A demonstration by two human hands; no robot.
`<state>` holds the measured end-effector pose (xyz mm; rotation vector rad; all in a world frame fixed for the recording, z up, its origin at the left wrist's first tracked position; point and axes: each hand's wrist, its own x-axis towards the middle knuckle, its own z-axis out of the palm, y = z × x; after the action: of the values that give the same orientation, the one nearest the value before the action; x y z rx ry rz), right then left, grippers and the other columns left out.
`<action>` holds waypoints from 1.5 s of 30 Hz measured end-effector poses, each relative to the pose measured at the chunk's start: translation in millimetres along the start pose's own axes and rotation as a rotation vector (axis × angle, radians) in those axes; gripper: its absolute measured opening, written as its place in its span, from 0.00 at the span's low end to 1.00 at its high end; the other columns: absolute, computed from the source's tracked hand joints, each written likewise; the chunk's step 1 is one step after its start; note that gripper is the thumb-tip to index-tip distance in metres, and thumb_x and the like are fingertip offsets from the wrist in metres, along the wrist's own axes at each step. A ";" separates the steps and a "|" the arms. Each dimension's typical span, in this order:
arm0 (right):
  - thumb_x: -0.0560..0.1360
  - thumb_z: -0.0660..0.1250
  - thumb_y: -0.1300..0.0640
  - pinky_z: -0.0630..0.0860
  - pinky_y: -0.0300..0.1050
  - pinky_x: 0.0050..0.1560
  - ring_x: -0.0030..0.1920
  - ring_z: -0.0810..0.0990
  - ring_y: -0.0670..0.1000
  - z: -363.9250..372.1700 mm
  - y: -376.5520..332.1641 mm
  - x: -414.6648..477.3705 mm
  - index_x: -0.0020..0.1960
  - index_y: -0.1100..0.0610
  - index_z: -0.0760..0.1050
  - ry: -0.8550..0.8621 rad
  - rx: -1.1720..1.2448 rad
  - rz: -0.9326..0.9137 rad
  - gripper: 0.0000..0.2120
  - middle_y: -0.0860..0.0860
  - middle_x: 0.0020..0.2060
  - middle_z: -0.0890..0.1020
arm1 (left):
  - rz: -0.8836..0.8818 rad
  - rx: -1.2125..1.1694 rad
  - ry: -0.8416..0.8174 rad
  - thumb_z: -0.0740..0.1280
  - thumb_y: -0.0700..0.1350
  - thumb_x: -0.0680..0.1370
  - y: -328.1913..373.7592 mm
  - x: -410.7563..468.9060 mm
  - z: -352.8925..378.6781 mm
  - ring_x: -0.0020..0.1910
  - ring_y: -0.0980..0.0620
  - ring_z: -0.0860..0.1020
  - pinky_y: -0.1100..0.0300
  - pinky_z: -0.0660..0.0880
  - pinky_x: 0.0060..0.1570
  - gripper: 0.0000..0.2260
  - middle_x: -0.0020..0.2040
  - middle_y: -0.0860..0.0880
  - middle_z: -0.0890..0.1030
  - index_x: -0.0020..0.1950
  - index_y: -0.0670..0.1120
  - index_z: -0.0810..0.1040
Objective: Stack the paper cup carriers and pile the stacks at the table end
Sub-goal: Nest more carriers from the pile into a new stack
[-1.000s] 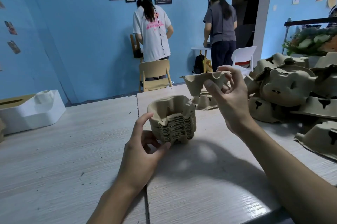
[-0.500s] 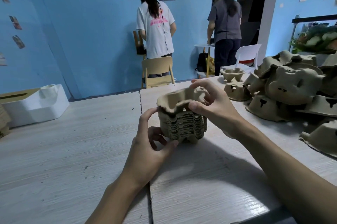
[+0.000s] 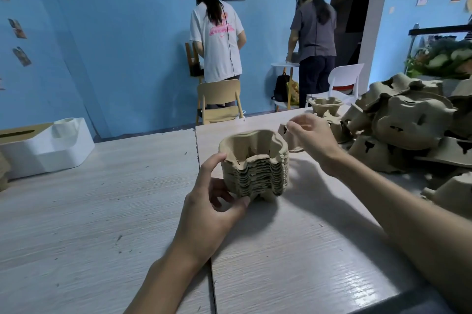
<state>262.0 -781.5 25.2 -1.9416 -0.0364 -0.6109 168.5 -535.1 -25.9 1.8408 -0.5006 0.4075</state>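
A stack of nested brown moulded-pulp cup carriers [image 3: 255,168] stood on the pale wooden bench [image 3: 115,211], the left hand [image 3: 212,201] curling its fingers round its left side. Just right of the stack, the right hand [image 3: 311,139] pinched a loose pulp carrier [image 3: 283,133] by the rim. They looked light and crushable, so best gripped gently at the rims.

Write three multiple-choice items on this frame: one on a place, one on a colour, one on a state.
1. Seen from the stack, the unsorted heap of carriers lies: A. to its left B. to its right C. under it
2. The body of the box at the left of the table is: A. white B. red C. black
3. The left hand: A. lies flat B. grips the stack C. holds a mug

B, the heap fills the table's right side; A, its shell is white; B, thumb and fingers curl round the stack's side.
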 end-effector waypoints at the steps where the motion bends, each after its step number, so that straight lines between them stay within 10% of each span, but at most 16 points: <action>1: 0.77 0.68 0.54 0.74 0.43 0.54 0.56 0.78 0.51 1.4 9.0 9.6 0.54 0.58 0.78 0.019 -0.075 0.018 0.09 0.53 0.53 0.81 | 0.004 0.008 0.022 0.79 0.41 0.71 -0.5 0.7 -0.2 0.41 0.51 0.80 0.58 0.78 0.45 0.35 0.43 0.53 0.82 0.67 0.68 0.67; 8: 0.71 0.71 0.39 0.68 0.55 0.63 0.65 0.69 0.57 25.7 39.6 44.5 0.63 0.54 0.72 0.064 -0.489 0.107 0.27 0.56 0.62 0.74 | 0.013 0.028 0.094 0.78 0.40 0.72 -6.2 4.9 -2.5 0.40 0.54 0.79 0.63 0.77 0.43 0.35 0.43 0.56 0.81 0.68 0.68 0.66; 22: 0.69 0.71 0.57 0.69 0.44 0.51 0.54 0.72 0.55 11.1 23.2 24.4 0.65 0.58 0.68 0.027 -0.382 0.158 0.26 0.60 0.60 0.73 | 0.005 -0.002 0.090 0.78 0.39 0.71 -4.9 4.8 -3.0 0.39 0.53 0.80 0.61 0.78 0.44 0.35 0.41 0.56 0.81 0.66 0.68 0.67; 33: 0.74 0.67 0.41 0.66 0.57 0.63 0.66 0.69 0.58 -17.2 16.2 -20.1 0.72 0.45 0.65 -0.114 -0.728 0.055 0.28 0.55 0.66 0.70 | 0.000 -0.038 0.063 0.78 0.37 0.70 -1.6 1.9 -1.2 0.43 0.52 0.81 0.59 0.78 0.46 0.35 0.41 0.51 0.82 0.66 0.66 0.69; 40: 0.75 0.71 0.50 0.72 0.50 0.61 0.54 0.73 0.51 -20.4 21.1 -16.8 0.76 0.51 0.61 0.064 -0.356 -0.095 0.33 0.56 0.55 0.73 | 0.008 -0.024 0.053 0.78 0.37 0.70 -2.2 4.0 0.1 0.43 0.51 0.82 0.60 0.78 0.47 0.35 0.41 0.50 0.82 0.66 0.66 0.69; 45: 0.76 0.67 0.44 0.66 0.56 0.64 0.66 0.67 0.59 -20.9 25.9 -19.7 0.76 0.44 0.60 -0.124 -0.662 -0.059 0.31 0.56 0.66 0.71 | 0.005 -0.036 0.049 0.78 0.37 0.71 -1.0 3.2 -0.1 0.42 0.52 0.82 0.61 0.79 0.46 0.34 0.42 0.51 0.82 0.66 0.66 0.69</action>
<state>244.1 -806.2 1.5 -2.6257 0.0359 -0.5849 171.8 -535.1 -25.0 1.7912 -0.4763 0.4441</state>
